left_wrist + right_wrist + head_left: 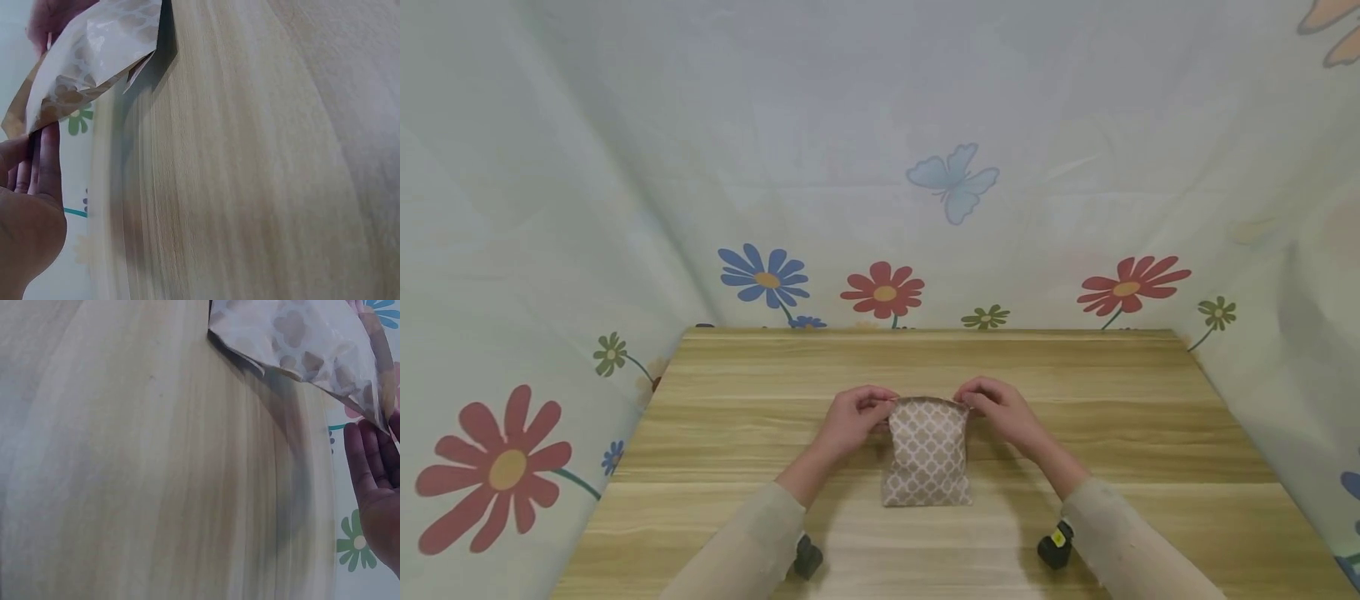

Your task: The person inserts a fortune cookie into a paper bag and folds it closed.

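A brown paper bag (928,454) with a white lattice pattern stands on the wooden table in the head view, its top edge toward the far side. My left hand (855,421) pinches the left corner of that top edge between thumb and fingers. At the opposite corner my right hand (1000,408) pinches the edge in the same way. Both wrist views show the bag from the side: the left wrist view has the bag (100,56) above the left hand, and in the right wrist view the bag (300,344) slants down to the right fingertips. What is inside it is hidden.
The wood-grain table (737,358) reaches to a pale curtain (820,125) printed with flowers and a butterfly, which also hangs at both sides. Dark devices (1056,546) sit at the wrists, by the light sleeves (1127,542).
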### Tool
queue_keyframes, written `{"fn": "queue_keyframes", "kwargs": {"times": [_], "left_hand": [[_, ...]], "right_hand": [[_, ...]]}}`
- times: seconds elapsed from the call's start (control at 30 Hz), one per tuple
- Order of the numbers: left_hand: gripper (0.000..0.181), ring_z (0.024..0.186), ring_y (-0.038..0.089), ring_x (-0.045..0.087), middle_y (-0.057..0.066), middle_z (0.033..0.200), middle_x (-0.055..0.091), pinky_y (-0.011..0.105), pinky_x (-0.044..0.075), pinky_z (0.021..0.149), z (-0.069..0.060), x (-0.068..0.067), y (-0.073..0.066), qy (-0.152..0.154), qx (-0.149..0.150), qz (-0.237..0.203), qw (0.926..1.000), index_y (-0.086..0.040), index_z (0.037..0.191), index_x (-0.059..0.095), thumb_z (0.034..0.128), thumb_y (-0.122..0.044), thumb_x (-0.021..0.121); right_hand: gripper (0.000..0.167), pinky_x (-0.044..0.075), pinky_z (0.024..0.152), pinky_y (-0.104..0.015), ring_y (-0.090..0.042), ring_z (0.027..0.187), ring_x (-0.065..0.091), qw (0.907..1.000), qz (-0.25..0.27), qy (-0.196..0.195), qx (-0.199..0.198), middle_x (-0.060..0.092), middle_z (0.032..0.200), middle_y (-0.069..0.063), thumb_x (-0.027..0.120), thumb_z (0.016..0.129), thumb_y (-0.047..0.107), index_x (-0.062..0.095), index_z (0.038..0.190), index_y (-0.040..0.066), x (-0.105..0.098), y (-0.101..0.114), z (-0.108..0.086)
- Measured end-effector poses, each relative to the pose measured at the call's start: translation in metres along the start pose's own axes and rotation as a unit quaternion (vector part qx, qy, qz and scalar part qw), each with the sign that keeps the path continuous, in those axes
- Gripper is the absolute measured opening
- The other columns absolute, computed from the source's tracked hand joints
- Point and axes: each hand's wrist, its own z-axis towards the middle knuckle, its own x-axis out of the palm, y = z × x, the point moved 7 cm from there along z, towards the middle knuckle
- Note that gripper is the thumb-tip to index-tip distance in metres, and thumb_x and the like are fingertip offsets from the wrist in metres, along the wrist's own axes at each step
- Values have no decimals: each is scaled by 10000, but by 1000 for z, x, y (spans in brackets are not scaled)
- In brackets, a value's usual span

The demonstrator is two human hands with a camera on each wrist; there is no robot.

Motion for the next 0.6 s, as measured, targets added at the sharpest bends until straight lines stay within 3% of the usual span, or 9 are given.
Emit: {"fn": "queue_keyframes", "kwargs": {"times": [0.17, 0.6], "left_hand": [[188, 903, 198, 750, 134, 1056, 769, 414, 649, 849, -1, 2, 0, -35, 17, 39, 10000, 18, 1185, 748, 1038, -83, 688], [174, 899, 186, 746, 132, 1044, 762, 426, 647, 858, 0, 2, 2, -200, -11, 2, 9998, 17, 1168, 753, 1034, -74, 689]], "right_hand": [[180, 541, 837, -290, -216, 983, 646, 9995, -316, 84, -29, 727, 1089, -99, 731, 1034, 227, 732, 1069, 51, 4, 3, 6], [188, 565, 832, -293, -198, 969, 667, 9977, -650, 159, -128, 731, 1123, -106, 752, 1013, 178, 732, 1144, 43, 9, 3, 10]]}}
